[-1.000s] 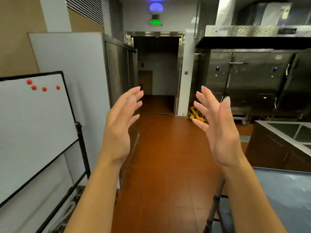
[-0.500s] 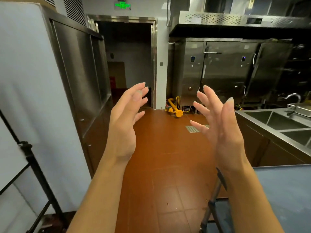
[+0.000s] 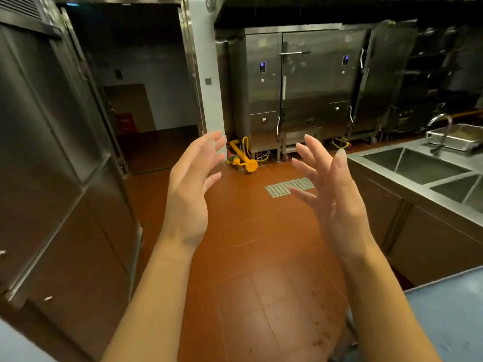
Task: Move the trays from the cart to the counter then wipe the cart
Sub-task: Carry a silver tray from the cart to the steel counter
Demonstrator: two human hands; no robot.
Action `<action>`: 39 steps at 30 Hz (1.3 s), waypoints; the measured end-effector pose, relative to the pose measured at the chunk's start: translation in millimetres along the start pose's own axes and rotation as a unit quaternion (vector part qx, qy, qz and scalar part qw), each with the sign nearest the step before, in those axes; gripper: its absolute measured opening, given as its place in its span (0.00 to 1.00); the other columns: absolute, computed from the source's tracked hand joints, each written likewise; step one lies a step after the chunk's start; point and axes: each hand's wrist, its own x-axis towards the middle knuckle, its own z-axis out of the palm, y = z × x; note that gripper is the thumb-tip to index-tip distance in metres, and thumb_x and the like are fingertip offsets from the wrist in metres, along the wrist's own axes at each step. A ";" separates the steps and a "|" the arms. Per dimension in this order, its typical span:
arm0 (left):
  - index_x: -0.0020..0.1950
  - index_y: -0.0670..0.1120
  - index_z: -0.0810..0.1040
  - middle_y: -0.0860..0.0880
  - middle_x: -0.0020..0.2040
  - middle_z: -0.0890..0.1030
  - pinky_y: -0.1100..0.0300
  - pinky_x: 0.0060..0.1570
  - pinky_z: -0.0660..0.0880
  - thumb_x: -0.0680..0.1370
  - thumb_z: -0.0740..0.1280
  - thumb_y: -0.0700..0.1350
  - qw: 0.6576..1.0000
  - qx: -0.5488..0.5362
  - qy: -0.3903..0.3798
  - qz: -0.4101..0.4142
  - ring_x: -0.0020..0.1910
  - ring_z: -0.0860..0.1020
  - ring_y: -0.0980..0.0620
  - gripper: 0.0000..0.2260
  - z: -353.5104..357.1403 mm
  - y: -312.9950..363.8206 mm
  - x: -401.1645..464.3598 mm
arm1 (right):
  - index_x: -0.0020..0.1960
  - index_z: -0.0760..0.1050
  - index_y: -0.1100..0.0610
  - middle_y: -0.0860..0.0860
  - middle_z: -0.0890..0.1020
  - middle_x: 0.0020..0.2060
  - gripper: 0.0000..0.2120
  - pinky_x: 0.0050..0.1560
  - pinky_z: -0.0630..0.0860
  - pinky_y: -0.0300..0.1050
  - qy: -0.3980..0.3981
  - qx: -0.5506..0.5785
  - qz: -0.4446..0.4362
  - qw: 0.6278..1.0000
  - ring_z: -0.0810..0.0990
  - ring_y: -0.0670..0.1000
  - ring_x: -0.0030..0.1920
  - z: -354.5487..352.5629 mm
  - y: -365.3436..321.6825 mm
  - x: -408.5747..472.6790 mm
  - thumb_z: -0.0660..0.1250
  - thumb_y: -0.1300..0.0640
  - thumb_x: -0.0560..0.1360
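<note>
Both hands up in mid-air over the red-brown tiled floor (image 3: pixel 251 257), palms facing each other, well apart, touching nothing. Left hand (image 3: pixel 192 194): fingers straight-ish, slightly spread, thumb out to the right, holds nothing. Right hand (image 3: pixel 337 202): fingers spread & loosely bent, also holds nothing. Forearms come in from the near edge.

Task things: one metal tray (image 3: pixel 456 137) sits on the steel table (image 3: pixel 418 194) at far right, behind the curved tap (image 3: pixel 441 131); contents too blurred to tell. Table has two sink basins, nearer-left one (image 3: pixel 410 165) & another further right, cut by the frame edge. Near right corner: a blue-grey flat surface (image 3: pixel 449 317) w/ a dark frame part below its left edge – prob. the cart top, can't tell for sure; nothing visible on the part in view.

Rest: tall steel cabinets (image 3: pixel 65 178) along the left. Open dark doorway (image 3: pixel 146 100) far left-centre. Far wall: steel steamer-type cabinets (image 3: pixel 300 87) w/ small blue displays & handles. Yellow pipe fitting (image 3: pixel 243 158) on the floor at their base, just beyond the left hand's fingertips in view. Metal floor drain grate (image 3: pixel 285 188) between the two hands, further off. Dark specks on the tiles near the right forearm
</note>
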 end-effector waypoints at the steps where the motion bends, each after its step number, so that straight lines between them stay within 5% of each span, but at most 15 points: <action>1: 0.74 0.54 0.73 0.57 0.70 0.78 0.42 0.73 0.68 0.76 0.56 0.67 1.000 -0.006 -0.006 -0.004 0.70 0.75 0.56 0.31 8.2 -13.5 17.8 | 0.81 0.60 0.42 0.40 0.69 0.77 0.49 0.72 0.71 0.62 0.006 -0.007 0.003 1.000 0.70 0.42 0.74 -5.4 12.3 16.3 0.53 0.17 0.68; 10: 0.73 0.53 0.75 0.57 0.69 0.79 0.42 0.72 0.69 0.78 0.57 0.66 0.992 -0.069 -0.042 -0.100 0.69 0.77 0.55 0.28 73.1 -181.0 144.1 | 0.80 0.64 0.45 0.40 0.72 0.74 0.41 0.71 0.73 0.60 0.091 -0.016 0.090 0.992 0.73 0.42 0.72 -30.1 159.9 123.7 0.51 0.23 0.74; 18: 0.73 0.53 0.75 0.57 0.69 0.79 0.42 0.72 0.69 0.77 0.58 0.65 0.959 -0.104 -0.194 -0.180 0.68 0.77 0.55 0.28 161.5 -327.2 275.7 | 0.78 0.67 0.44 0.39 0.74 0.72 0.47 0.71 0.74 0.57 0.238 -0.048 0.192 0.951 0.74 0.42 0.70 -55.7 300.2 220.9 0.54 0.17 0.67; 22: 0.71 0.54 0.76 0.57 0.68 0.79 0.41 0.72 0.69 0.77 0.58 0.66 0.921 -0.115 -0.305 -0.211 0.68 0.77 0.55 0.28 227.3 -365.2 314.8 | 0.77 0.68 0.44 0.40 0.74 0.72 0.36 0.72 0.73 0.57 0.358 -0.045 0.241 0.901 0.75 0.41 0.70 -86.8 335.0 235.9 0.51 0.26 0.76; 31: 0.73 0.51 0.75 0.56 0.68 0.80 0.43 0.71 0.70 0.81 0.53 0.61 0.796 -0.167 -0.544 -0.205 0.67 0.78 0.54 0.26 409.5 -405.2 333.3 | 0.77 0.68 0.47 0.43 0.75 0.71 0.31 0.71 0.73 0.57 0.582 -0.074 0.209 0.783 0.75 0.42 0.69 -200.9 371.2 228.3 0.50 0.34 0.79; 39: 0.71 0.53 0.77 0.58 0.66 0.81 0.43 0.70 0.71 0.80 0.56 0.61 0.703 -0.169 -0.672 -0.163 0.66 0.78 0.56 0.24 583.6 -408.8 337.4 | 0.75 0.71 0.48 0.43 0.78 0.69 0.35 0.70 0.75 0.59 0.708 -0.109 0.162 0.679 0.77 0.45 0.68 -324.7 386.4 237.1 0.53 0.28 0.78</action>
